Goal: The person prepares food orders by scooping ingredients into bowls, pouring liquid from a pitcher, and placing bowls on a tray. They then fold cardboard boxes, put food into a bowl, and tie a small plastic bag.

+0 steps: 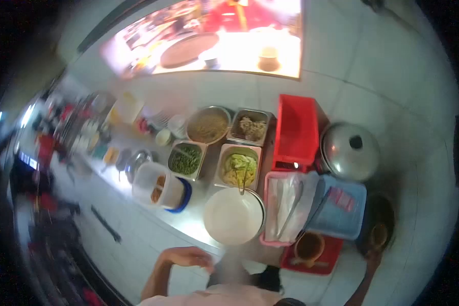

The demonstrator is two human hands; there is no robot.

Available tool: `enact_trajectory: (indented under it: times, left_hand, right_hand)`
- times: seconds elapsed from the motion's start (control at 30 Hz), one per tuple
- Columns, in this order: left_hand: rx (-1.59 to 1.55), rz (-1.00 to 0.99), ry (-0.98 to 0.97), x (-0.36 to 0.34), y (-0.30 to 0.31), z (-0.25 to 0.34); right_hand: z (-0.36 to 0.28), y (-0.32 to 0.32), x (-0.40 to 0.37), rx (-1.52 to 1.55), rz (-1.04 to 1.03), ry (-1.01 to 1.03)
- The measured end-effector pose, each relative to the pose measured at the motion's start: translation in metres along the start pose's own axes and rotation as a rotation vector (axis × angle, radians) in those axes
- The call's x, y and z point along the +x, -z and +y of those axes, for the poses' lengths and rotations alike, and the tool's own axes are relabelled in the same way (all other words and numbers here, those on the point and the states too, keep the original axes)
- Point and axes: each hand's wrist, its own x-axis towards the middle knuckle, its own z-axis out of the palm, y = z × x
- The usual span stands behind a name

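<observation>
Below the big white bowl (pixel 233 217), my left hand (pixel 191 256) hangs in front of my body, loosely bent and blurred, with nothing visible in it. Far to the right, my right hand (pixel 374 256) is closed around what looks like a ladle (pixel 378 235), its round brown cup over a dark pot (pixel 390 210). The pot's contents are too dim to make out. The white bowl rests near the counter's front edge, by a steel tray of sliced green vegetables (pixel 239 166) with tongs in it.
Chopped greens (pixel 185 159), a tray of pale pieces (pixel 252 128) and a round pan (pixel 208 125) stand behind. To the right are a red bin (pixel 296 130), a lidded pot (pixel 351 151), a blue basket (pixel 336 219) and a brown container (pixel 309 246) on a red tray.
</observation>
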Motion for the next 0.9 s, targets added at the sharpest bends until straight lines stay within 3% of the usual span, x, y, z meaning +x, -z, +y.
enact_trajectory:
  times: [0.03,0.1,0.2,0.23,0.27,0.33,0.47,0.7,0.77,0.8,0.83,0.87,0.9]
  left_hand:
    - [-0.035,0.028,0.061,-0.008,-0.009,-0.016]
    - [-0.418,0.169,0.113,-0.012,-0.044,-0.080]
    - [-0.517,0.564,0.478,0.006,-0.120,-0.169]
    - [-0.622,0.633,0.502,0.006,-0.147,-0.216]
    - [-0.663,0.689,0.643,0.010,-0.172,-0.231]
    - [-0.704,0.649,0.741,0.007,-0.227,-0.314]
    - [-0.916,0.726,0.908,0.014,-0.289,-0.289]
    - [-0.986,0.835,0.884,0.027,-0.303,-0.263]
    - [-0.981,0.837,0.870,0.032,-0.299,-0.280]
    - [-0.938,0.803,0.764,0.035,-0.296,-0.295]
    - [-0.897,0.769,0.660,0.042,-0.287,-0.270]
    - [-0.933,0.867,0.837,0.053,-0.279,-0.241]
    - [-0.936,0.865,0.837,0.052,-0.285,-0.263]
  right_hand:
    - [0.057,-0.023,0.022,-0.114,0.273,0.347]
    - [0.056,-0.040,0.044,-0.146,0.144,0.168]
    - [0.028,-0.058,0.062,-0.175,0.009,0.003]
    - [0.023,-0.063,0.067,-0.194,-0.018,-0.017]
    - [0.019,-0.067,0.070,-0.199,-0.030,-0.029]
    - [0.016,-0.078,0.077,-0.206,-0.036,-0.057]
    - [0.020,-0.088,0.087,-0.223,-0.059,-0.077]
    - [0.033,-0.091,0.095,-0.245,-0.082,-0.089]
    - [0.037,-0.092,0.096,-0.247,-0.078,-0.089]
    - [0.040,-0.092,0.097,-0.245,-0.075,-0.090]
    - [0.041,-0.092,0.097,-0.248,-0.074,-0.089]
    - [0.045,-0.093,0.097,-0.251,-0.076,-0.085]
    - [0.048,-0.091,0.097,-0.252,-0.076,-0.084]
